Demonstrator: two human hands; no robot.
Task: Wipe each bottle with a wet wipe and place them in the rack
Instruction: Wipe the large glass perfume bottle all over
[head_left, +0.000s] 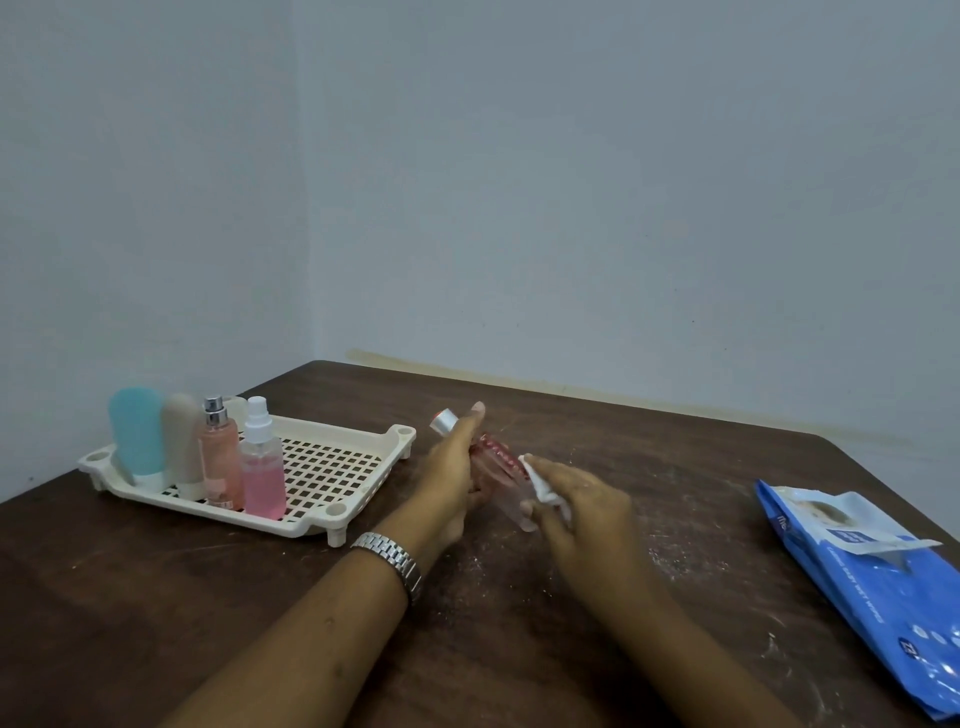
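- Slanting from its base on the near right up to its silver cap (444, 421) on the far left, the clear bottle (496, 465) with red print was held low over the table (649, 441), just beside the right end of the rack (332, 467); whether the base touched the table could not be told.
- The long axis was thus seen to point toward the rack, with the cap end nearer to it and the base end nearer to the person.
- The bottle was gripped from its left side by the left hand (451, 470), whose fingers (471, 422) were wrapped round the upper body, one of them stretched along toward the cap.
- A bunched white wet wipe (540, 483) was pinched in the curled fingers of the right hand (584, 501) and pressed against the right flank of the bottle's lower half.
- The wiping step was judged to be in hand, with placing not yet done.
- The left hand was the one nearer the rack, so the placing was judged to fall to it: the bottle would need to be stood upright, cap uppermost, and carried leftward.
- Four bottles were stood upright in a row at the rack's left end: a blue tube (136, 436), a beige tube (182, 441), a pink perfume bottle (221, 460) and a spray bottle (263, 475) of pink liquid.
- A stretch of bare grid lay between that row and the held bottle.
- A blue pack of wipes (872, 582) was laid well apart on the right, its flap lifted.
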